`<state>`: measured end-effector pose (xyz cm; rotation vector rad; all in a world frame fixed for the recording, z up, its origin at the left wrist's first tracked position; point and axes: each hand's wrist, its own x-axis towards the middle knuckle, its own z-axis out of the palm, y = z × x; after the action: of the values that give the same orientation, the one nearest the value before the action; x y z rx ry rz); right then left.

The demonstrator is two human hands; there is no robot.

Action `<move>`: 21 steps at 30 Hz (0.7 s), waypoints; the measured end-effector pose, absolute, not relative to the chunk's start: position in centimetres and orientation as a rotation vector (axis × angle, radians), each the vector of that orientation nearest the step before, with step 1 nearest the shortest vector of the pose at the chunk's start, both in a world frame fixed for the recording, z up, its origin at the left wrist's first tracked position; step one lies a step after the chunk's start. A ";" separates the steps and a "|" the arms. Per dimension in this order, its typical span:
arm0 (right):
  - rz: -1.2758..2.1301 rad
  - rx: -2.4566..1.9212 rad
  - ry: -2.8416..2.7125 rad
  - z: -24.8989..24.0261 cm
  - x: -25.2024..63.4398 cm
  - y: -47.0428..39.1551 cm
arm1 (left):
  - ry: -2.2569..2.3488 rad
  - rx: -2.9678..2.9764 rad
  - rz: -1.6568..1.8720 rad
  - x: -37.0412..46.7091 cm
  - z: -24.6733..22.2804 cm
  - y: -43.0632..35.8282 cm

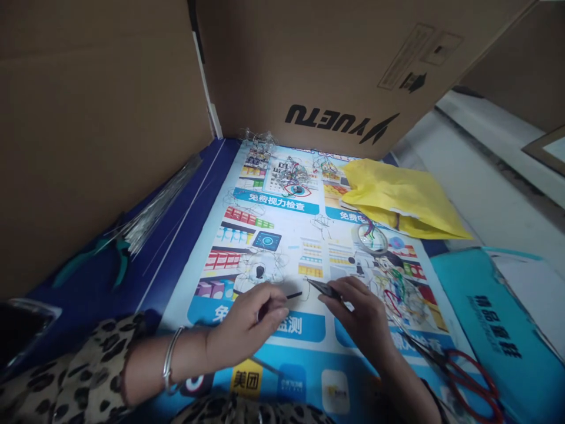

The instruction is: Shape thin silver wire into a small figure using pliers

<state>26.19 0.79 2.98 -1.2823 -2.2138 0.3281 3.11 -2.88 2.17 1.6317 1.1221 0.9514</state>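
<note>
My left hand (pixel 251 318) is closed in a pinch around a thin dark rod (pixel 294 295), whose tip points right over the printed poster sheet (pixel 282 232). Facing it, my right hand (pixel 359 312) grips a pair of needle-nose pliers (pixel 325 289), jaws pointing left. A fine bent wire (pixel 308 288) shows near the jaws; I cannot tell whether they clamp it. A short gap separates rod and pliers. Red-handled scissors (pixel 470 377) lie right of my right forearm. Thin wire shapes (pixel 260 265) rest on the sheet beyond my left hand.
Cardboard walls (pixel 286 59) stand behind and at left. Green-handled pliers (pixel 120 259) and a bundle of straight wires (pixel 161 203) lie left. Wire tangles (pixel 293 171) sit farther back. On the right are a clear ring (pixel 372 237), a yellow bag (pixel 406 197) and a teal box (pixel 481 300).
</note>
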 end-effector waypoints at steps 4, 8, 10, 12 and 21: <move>0.380 -1.282 -2.134 2.5 24.9 0.3 | 1.030 1.307 0.859 3.6 2.6 -3.3; 0.408 -1.252 -2.110 2.1 24.3 -0.1 | 0.941 1.094 0.811 3.9 2.7 -3.6; 0.399 -1.230 -2.114 2.1 24.0 -0.3 | 0.895 0.967 0.814 4.0 2.8 -3.6; 0.384 -1.215 -2.118 2.1 23.8 -0.3 | 0.819 0.829 0.834 4.0 2.8 -3.5; 0.360 -1.160 -2.085 2.2 23.5 -0.4 | 0.604 0.410 0.904 3.9 3.2 -3.5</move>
<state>23.53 -0.43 2.24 -1.1597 -2.0854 0.3601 3.92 -3.49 3.17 0.4102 0.6039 0.9037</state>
